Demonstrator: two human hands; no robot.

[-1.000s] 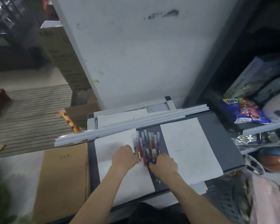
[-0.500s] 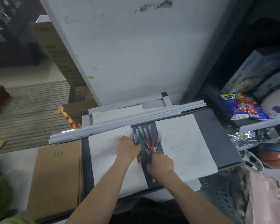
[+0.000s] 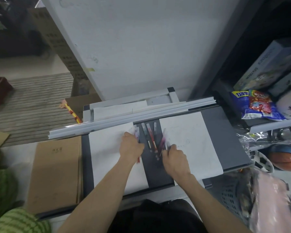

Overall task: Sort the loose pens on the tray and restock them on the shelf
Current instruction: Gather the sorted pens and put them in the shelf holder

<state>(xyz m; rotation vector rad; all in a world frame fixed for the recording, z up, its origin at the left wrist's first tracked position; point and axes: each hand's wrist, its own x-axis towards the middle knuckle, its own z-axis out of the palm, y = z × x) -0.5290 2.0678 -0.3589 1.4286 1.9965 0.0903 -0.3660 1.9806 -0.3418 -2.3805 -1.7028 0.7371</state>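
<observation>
Gripping a bunch of pens (image 3: 136,132) in the left hand (image 3: 131,149), fingers curled round them, at the left edge of the tray's (image 3: 228,137) dark middle strip. Holding a second bunch (image 3: 163,142), fanned and blurred, in the right hand (image 3: 175,159), fingers curled, at the strip's right edge. Between the hands, lying on the strip: a few loose pens (image 3: 151,138). Either side of the strip: paper (image 3: 107,157). Far right: shelf (image 3: 275,125) with a snack bag (image 3: 257,105).
</observation>
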